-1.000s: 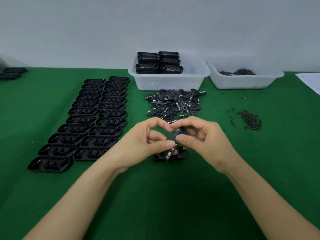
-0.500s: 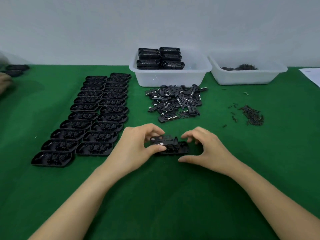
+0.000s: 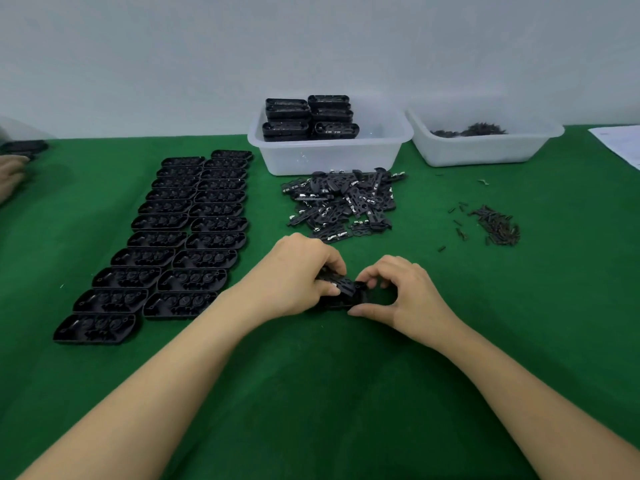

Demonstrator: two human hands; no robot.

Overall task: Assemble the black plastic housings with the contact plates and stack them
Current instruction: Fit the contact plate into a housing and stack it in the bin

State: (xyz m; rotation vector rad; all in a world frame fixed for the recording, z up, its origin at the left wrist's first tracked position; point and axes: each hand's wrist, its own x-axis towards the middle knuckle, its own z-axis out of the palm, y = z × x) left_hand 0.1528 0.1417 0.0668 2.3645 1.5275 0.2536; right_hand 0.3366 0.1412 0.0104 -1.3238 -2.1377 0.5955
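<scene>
change: since the earlier frames both hands came down from mid-air to the cloth; contact plate went from pinched up between them to lying on the housing.
far-left hand point(image 3: 12, 174): another person's, at the frame edge, well left of the housing rows; touching a dark part, blurred.
housing rows point(image 3: 166, 237): two columns of open black housings flat on the green cloth point(image 3: 311, 393), left of the work housing.
left hand point(image 3: 298, 275): fingers curled over the left end of the contact plate point(image 3: 341, 282), thumb pressing its near edge.
work housing point(image 3: 343, 301): flat on the cloth between both hands, contact plate on top, seating not clear.
finished stack point(image 3: 310, 117): assembled housings piled in the clear bin point(image 3: 329, 157), behind the work housing.
plate pile point(image 3: 343, 202): loose contact plates, between the bin and the work housing.
right hand point(image 3: 405, 292): curled round the right end of the work housing, thumb at its near edge, fingertips at the top.
screw pile point(image 3: 498, 228): right of the plate pile; more in the white tub point(image 3: 485, 150) behind.
paper point(image 3: 620, 143): far right edge.
</scene>
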